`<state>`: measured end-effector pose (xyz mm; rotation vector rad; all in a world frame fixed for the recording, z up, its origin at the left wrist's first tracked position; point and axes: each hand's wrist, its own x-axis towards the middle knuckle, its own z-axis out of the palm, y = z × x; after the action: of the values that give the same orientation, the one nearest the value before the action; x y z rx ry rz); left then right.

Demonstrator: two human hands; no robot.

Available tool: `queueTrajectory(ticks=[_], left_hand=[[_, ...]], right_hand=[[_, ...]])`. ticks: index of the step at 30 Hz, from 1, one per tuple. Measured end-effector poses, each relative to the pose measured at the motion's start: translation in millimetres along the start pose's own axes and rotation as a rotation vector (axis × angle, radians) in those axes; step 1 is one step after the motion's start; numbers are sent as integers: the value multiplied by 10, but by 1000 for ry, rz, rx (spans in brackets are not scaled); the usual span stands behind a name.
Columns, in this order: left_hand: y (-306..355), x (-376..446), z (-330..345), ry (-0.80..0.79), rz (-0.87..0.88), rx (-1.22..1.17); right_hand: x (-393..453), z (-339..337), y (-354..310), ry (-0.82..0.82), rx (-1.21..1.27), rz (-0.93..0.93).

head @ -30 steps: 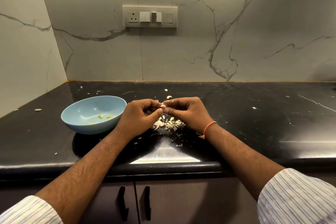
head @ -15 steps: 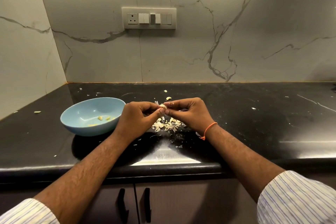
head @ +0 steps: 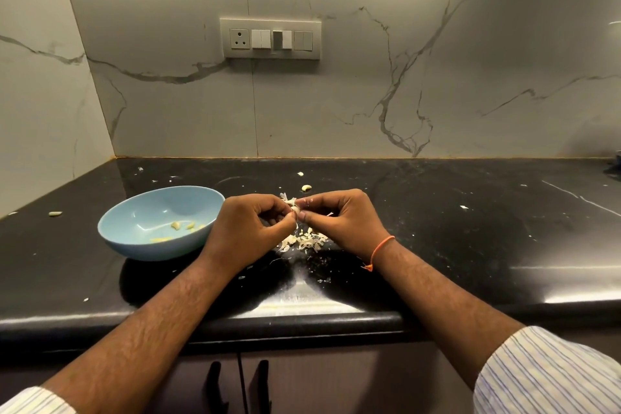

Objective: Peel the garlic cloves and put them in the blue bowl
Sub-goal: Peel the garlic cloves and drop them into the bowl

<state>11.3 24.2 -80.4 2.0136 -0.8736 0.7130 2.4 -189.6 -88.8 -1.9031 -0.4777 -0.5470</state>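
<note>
Fingertips of both hands mostly hide garlic clove (head: 295, 209).

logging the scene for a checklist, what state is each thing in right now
garlic clove: partly peeled, pinched between both hands above the counter
left hand: fingers curled, pinching the clove
right hand: fingers curled, pinching the clove
blue bowl: upright on the counter, a few peeled pieces inside
peel pile: loose on the counter under the hands
loose clove: lying on the counter behind the hands
</note>
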Motion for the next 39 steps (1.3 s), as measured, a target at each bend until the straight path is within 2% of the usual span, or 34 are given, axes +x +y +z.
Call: queueTrajectory(ticks=[6, 11, 18, 29, 34, 39], left_hand=[[6, 12, 13, 2, -35, 13], [28, 6, 1, -67, -29, -31], [19, -25, 22, -144, -30, 6], [-103, 16, 72, -37, -55, 130], [-88, 18, 74, -4, -61, 1], [-122, 35, 81, -6, -56, -16]], right_hand=[[4, 14, -5, 14, -50, -24], [-6, 11, -23, 22, -70, -51], [18, -20, -36, 116, 72, 24], [37, -37, 8, 77, 63, 123], [38, -30, 30, 3, 1, 125], [31, -17, -26, -10, 31, 108]])
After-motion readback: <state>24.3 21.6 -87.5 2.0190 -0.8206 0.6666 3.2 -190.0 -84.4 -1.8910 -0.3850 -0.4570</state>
